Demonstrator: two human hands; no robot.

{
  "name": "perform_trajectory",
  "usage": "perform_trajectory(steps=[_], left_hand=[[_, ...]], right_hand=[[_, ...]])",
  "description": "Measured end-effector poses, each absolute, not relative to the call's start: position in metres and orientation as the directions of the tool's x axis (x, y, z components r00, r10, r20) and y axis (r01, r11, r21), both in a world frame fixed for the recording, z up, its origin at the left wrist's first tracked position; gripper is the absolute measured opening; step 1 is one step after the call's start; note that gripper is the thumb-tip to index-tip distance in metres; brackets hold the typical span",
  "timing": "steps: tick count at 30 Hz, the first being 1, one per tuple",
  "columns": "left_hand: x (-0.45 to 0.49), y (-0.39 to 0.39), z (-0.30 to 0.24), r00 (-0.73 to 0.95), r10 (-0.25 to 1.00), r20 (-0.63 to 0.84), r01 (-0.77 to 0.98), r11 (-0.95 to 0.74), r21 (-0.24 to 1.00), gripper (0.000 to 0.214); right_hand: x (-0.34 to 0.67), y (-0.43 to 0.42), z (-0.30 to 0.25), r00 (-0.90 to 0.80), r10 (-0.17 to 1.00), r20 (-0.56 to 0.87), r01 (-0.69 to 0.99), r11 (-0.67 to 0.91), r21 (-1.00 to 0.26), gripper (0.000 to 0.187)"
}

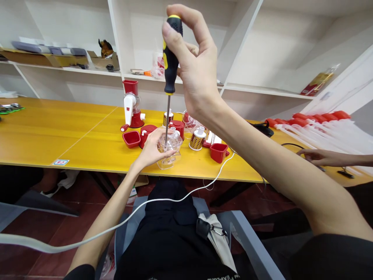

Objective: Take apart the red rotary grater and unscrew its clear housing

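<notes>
My right hand (195, 54) is closed around the black and yellow handle of a screwdriver (171, 58), held upright. Its long shaft points down into a clear plastic housing (169, 155) near the table's front edge; I cannot make out exactly what the tip touches. My left hand (153, 147) grips that housing from its left side, fingers over the rim. Around it lie a red base part (148, 132), a red square hopper (131, 139), a perforated metal drum (197, 139) and another red hopper (218, 152).
An assembled red and white rotary grater (133, 105) stands behind on the yellow table (90, 124). A white cable (192, 192) runs across my lap. At the right, a co-worker's hand (317, 156) rests near several red-topped clear plastic bags (320, 132). White shelves (87, 74) rise behind.
</notes>
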State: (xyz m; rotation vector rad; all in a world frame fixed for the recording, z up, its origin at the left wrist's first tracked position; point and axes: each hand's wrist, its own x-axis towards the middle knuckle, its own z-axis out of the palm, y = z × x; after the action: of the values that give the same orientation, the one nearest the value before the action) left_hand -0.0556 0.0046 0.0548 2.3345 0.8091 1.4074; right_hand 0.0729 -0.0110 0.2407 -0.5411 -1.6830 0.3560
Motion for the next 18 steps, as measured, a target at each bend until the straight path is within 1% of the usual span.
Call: perform_trajectory(steps=[2,4,6,9,11,13,16,18], left_hand=[[-0.055,0.004,0.055,0.361,0.603,0.711,0.309,-0.797,0.519,0.056],[-0.055,0.004,0.056,0.363,0.602,0.711,0.305,-0.798,0.519,0.057],[-0.055,0.004,0.056,0.365,0.603,0.709,0.304,-0.798,0.521,0.056],[-0.055,0.004,0.056,0.370,0.606,0.705,0.311,-0.795,0.521,0.056],[-0.056,0.004,0.056,0.372,0.605,0.704,0.316,-0.795,0.517,0.057],[-0.056,0.004,0.056,0.371,0.604,0.705,0.318,-0.796,0.515,0.057],[-0.055,0.003,0.057,0.368,0.615,0.698,0.322,-0.788,0.524,0.057],[-0.055,0.003,0.057,0.367,0.623,0.691,0.326,-0.782,0.532,0.057]], right_hand=[[0.073,-0.015,0.241,-0.178,0.510,0.841,0.180,0.857,-0.482,0.057],[0.072,-0.017,0.241,-0.190,0.506,0.841,0.186,0.860,-0.475,0.055],[0.070,-0.015,0.240,-0.148,0.523,0.839,0.178,0.849,-0.498,0.052],[0.067,-0.008,0.240,-0.060,0.546,0.836,0.121,0.835,-0.537,0.046],[0.068,-0.004,0.239,-0.022,0.547,0.837,0.069,0.836,-0.544,0.043],[0.071,-0.001,0.239,-0.014,0.540,0.841,0.041,0.841,-0.539,0.043],[0.077,-0.001,0.239,-0.059,0.529,0.847,0.074,0.848,-0.525,0.048],[0.078,-0.003,0.239,-0.121,0.517,0.847,0.110,0.855,-0.507,0.050]])
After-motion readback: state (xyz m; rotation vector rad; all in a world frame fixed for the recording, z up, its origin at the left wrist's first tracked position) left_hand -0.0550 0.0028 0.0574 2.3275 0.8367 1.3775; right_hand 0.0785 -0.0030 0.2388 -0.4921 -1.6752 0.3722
